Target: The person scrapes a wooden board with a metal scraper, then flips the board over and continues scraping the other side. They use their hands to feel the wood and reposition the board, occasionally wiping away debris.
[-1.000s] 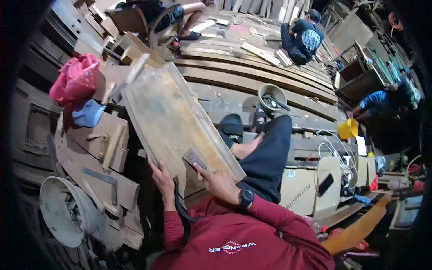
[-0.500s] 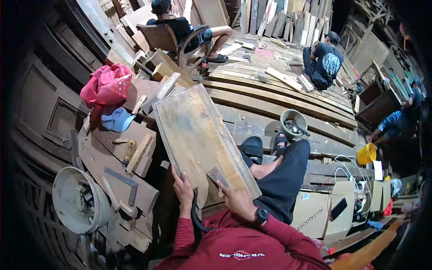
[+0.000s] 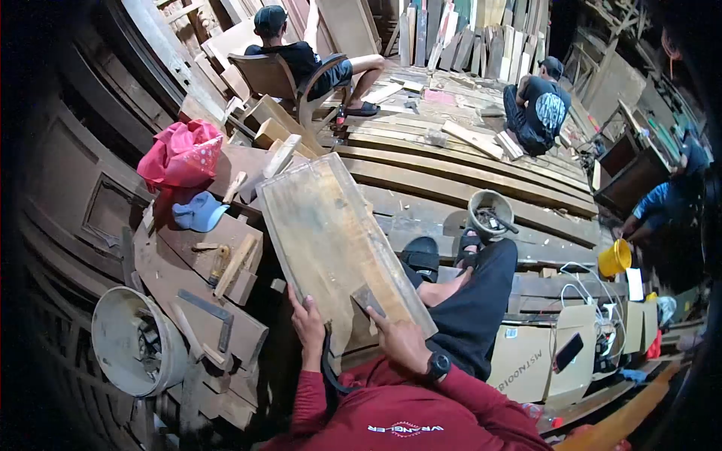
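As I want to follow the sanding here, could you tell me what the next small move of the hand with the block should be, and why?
Probably a push of the block up along the board. The right hand presses it near the board's lower end, the left hand grips the lower edge to steady it, and most of the face lies above the block.

The wooden board point(image 3: 331, 244) looks matt and worn, pale and scuffed through its middle, darker brown toward its edges. On the board near its lower end, the small sanding block point(image 3: 368, 301) looks grey and rough. Left of the board lies crumpled pink cloth point(image 3: 184, 154). Right of the board, the grey bucket point(image 3: 489, 213) looks dull, and farther right the yellow plastic bucket point(image 3: 614, 258) looks smooth.
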